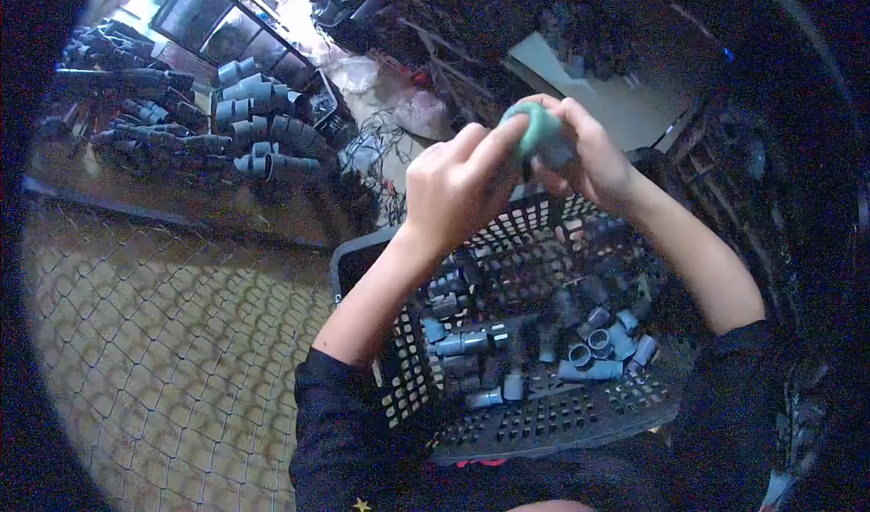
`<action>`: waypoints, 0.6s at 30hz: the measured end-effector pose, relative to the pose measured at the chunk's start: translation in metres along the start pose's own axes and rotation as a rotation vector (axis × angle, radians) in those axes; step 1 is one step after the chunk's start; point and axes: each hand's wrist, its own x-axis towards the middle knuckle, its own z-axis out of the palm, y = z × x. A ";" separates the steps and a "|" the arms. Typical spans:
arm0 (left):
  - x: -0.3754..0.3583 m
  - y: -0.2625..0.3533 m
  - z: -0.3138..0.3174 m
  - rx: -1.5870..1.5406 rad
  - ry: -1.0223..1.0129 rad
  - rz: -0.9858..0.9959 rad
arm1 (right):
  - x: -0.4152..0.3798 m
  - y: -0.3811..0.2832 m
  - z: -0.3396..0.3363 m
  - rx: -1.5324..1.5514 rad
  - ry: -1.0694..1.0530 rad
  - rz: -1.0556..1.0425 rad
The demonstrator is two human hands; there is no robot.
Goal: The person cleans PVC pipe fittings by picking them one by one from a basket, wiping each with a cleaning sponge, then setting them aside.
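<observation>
Above the far side of a black plastic crate (521,439), my two hands are close together. My left hand (458,181) is closed on a green cloth (542,131), which is bunched between the hands. My right hand (589,154) curls round a grey pipe fitting (555,157), blurred and partly covered by the cloth and fingers. Inside the crate lie loose grey pipe fittings, among them a cluster of elbows (594,367) at the right and a longer piece (462,342) at the left.
Many grey pipe fittings (254,104) are stacked on a low surface at the upper left. Chain-link mesh (172,358) spans the left side. Plastic bags (421,113) lie beyond the crate, and a flat pale board (589,95) lies at the back right.
</observation>
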 end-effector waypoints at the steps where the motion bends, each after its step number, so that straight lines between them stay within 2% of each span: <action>1: -0.004 0.002 0.006 -0.056 0.042 -0.001 | -0.003 -0.001 0.006 -0.032 0.138 -0.003; 2: -0.009 0.009 0.011 -0.058 0.089 0.097 | -0.005 -0.003 0.014 -0.066 0.278 -0.009; 4: -0.009 0.033 -0.001 0.056 -0.084 0.175 | 0.005 0.005 0.009 0.046 0.238 -0.090; 5: -0.009 0.026 0.001 0.158 -0.063 0.190 | -0.001 0.003 0.001 -0.002 0.206 -0.030; 6: 0.001 0.018 -0.001 0.048 0.037 0.130 | -0.008 -0.004 -0.002 -0.052 0.171 0.028; 8: 0.009 0.010 -0.007 -0.037 0.033 -0.123 | -0.009 -0.003 -0.008 -0.046 0.080 0.026; 10: -0.005 0.017 -0.003 -0.066 0.020 -0.025 | -0.011 -0.005 0.000 -0.043 0.097 -0.023; 12: -0.013 0.030 0.000 -0.122 -0.058 0.124 | 0.002 0.008 -0.003 -0.048 0.118 -0.174; 13: -0.010 0.030 -0.004 0.047 -0.080 0.239 | 0.003 0.007 -0.007 -0.025 0.104 -0.154; 17: 0.003 0.008 0.001 -0.063 0.121 -0.087 | -0.006 -0.001 -0.007 -0.140 0.116 -0.010; 18: -0.002 0.008 0.003 -0.082 0.115 -0.039 | -0.012 -0.008 0.002 -0.196 0.176 -0.030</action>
